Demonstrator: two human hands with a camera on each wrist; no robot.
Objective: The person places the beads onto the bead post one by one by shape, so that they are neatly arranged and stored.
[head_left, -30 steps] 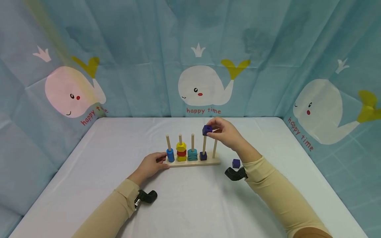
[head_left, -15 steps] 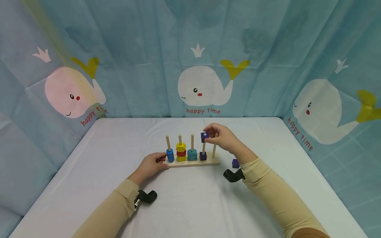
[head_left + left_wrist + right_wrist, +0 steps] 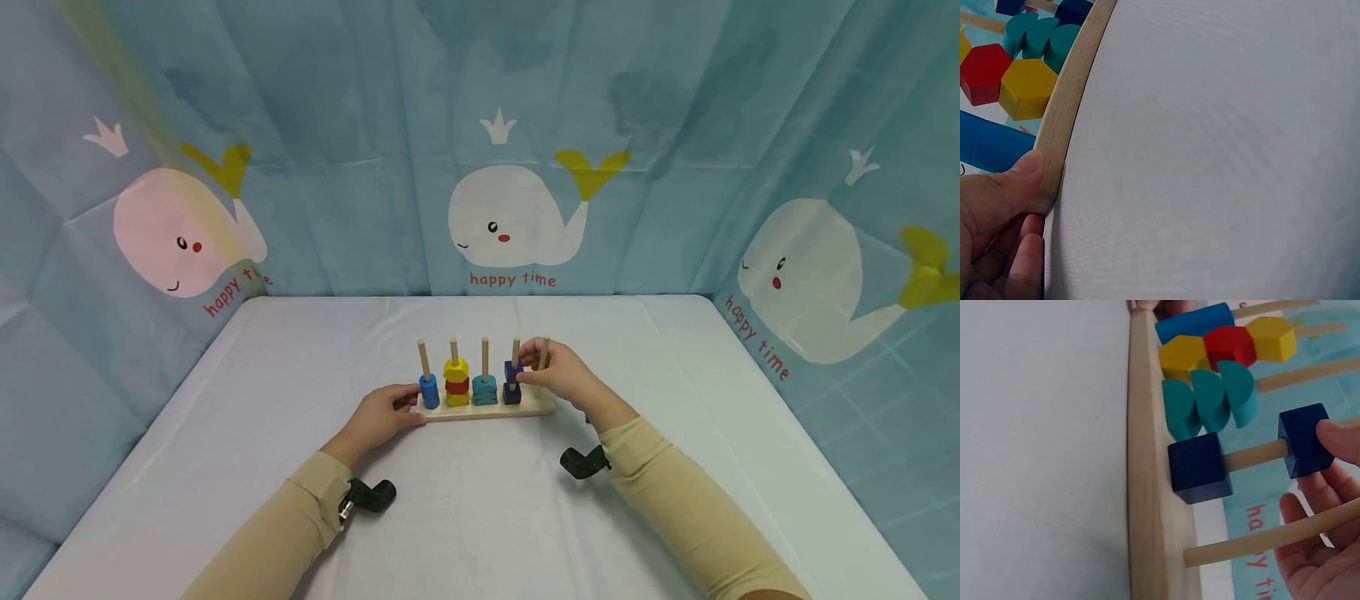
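A wooden peg stacker (image 3: 491,412) with several upright pegs stands mid-table. My left hand (image 3: 378,417) grips its left end, the thumb (image 3: 1030,164) lying on the base's edge. With thumb and fingers, my right hand (image 3: 562,372) pinches a dark blue-purple cube (image 3: 1305,440) that is threaded on the fourth peg. Below it, a matching cube (image 3: 1200,469) sits at the base, with bare peg between the two. The other pegs carry blue cylinders (image 3: 429,392), yellow and red hexagonal blocks (image 3: 457,385) and teal half-round blocks (image 3: 1210,397). The rightmost peg (image 3: 1260,539) bears no block.
Another purple cube (image 3: 587,418) lies on the white tabletop (image 3: 465,517) to the right, mostly hidden by the right wrist. Black camera mounts (image 3: 373,497) stick out from both sleeves. A blue whale-print curtain (image 3: 360,217) closes off the back and sides.
My right hand has come down, bringing the cube from the top of the fourth peg to partway down it. The left hand and the stacker have stayed in place.
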